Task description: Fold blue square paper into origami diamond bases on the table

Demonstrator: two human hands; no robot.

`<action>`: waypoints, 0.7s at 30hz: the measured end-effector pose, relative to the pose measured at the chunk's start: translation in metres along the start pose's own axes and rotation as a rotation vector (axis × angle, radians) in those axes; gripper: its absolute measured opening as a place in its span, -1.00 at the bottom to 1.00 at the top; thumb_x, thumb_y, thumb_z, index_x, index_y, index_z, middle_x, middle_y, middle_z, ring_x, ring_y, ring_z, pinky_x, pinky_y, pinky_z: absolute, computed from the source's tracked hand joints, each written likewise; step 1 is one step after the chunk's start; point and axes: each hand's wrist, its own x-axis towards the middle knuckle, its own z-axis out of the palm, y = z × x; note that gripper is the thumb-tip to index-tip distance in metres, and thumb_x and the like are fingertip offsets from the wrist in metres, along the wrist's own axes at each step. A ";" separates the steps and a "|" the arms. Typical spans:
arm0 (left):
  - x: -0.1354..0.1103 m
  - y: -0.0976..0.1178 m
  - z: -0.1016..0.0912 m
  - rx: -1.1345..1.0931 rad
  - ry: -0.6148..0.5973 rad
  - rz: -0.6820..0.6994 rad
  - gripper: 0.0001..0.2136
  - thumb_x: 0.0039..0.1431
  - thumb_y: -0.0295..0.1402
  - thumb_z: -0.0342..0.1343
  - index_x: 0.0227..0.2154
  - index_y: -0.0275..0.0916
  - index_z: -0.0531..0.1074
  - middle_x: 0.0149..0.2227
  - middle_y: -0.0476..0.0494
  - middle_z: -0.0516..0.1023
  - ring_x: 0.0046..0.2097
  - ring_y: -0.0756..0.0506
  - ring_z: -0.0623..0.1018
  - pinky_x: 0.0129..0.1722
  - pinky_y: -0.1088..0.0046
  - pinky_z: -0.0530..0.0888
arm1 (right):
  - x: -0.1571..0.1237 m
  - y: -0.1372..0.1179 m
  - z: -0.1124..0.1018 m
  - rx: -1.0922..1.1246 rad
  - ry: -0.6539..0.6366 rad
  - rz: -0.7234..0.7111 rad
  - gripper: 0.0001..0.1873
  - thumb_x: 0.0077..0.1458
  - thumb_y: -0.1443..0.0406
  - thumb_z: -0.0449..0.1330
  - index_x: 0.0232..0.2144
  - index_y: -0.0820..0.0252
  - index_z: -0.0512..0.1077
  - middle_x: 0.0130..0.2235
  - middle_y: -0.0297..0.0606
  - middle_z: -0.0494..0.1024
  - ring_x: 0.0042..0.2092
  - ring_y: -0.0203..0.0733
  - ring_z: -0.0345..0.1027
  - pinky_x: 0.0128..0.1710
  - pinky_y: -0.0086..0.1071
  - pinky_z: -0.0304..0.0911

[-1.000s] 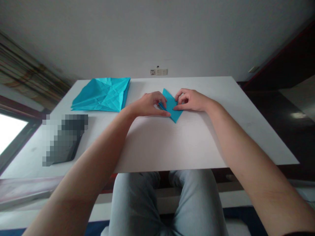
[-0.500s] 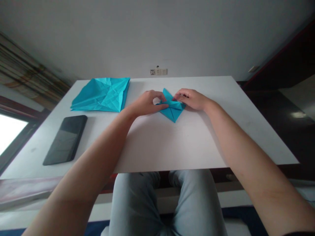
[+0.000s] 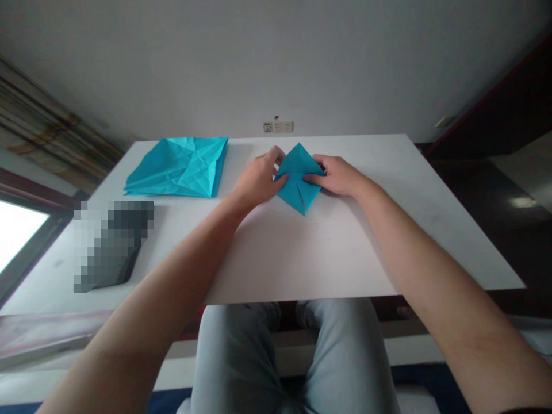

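A small folded piece of blue paper [image 3: 297, 178] lies on the white table [image 3: 280, 247], its lower tip pointing towards me and its upper flap raised into a kite shape. My left hand [image 3: 257, 178] grips its left edge with fingers curled behind the flap. At the paper's right edge, my right hand [image 3: 338, 174] pinches it with thumb and fingers. Both hands rest on the tabletop near the far middle.
A larger creased blue sheet [image 3: 179, 165] lies at the table's far left. A dark flat device [image 3: 114, 244], partly blurred, sits at the left near the front edge. A wall with sockets [image 3: 278, 126] is behind the table. My knees show below its front edge.
The paper's upper flap has been lifted and opened upward from a flat narrow fold into a wider kite shape. Both hands shifted slightly towards the far side with it.
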 end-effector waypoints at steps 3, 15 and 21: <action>-0.001 0.003 0.002 -0.017 0.057 -0.017 -0.67 0.39 -0.27 0.30 0.15 -0.11 0.48 0.01 -0.20 0.71 -0.07 -0.22 0.69 -0.02 0.19 0.62 | 0.001 -0.002 0.004 -0.073 0.065 0.010 -0.71 0.25 0.10 0.46 -0.05 0.08 0.67 -0.06 -0.08 0.82 -0.08 0.17 0.59 -0.03 -0.08 0.37; -0.005 0.009 0.004 -0.014 -0.021 0.150 -0.53 0.39 -0.32 0.26 0.33 -0.10 0.58 0.44 -0.36 0.51 0.30 -0.35 0.67 0.32 0.02 0.66 | 0.002 -0.008 0.007 -0.110 0.139 0.064 -0.68 0.49 -0.01 0.24 -0.26 -0.01 0.36 -0.30 -0.23 0.61 -0.22 0.05 0.44 -0.14 -0.15 0.20; -0.004 -0.009 0.015 -0.060 0.118 0.147 -0.42 0.51 -0.12 0.31 0.48 -0.11 0.40 0.45 -0.47 0.46 0.25 -0.37 0.69 0.21 0.02 0.70 | 0.003 0.004 0.007 0.166 0.155 -0.005 -0.47 0.55 -0.19 0.04 -0.30 -0.01 0.42 -0.26 -0.26 0.59 -0.15 0.02 0.44 -0.11 -0.16 0.31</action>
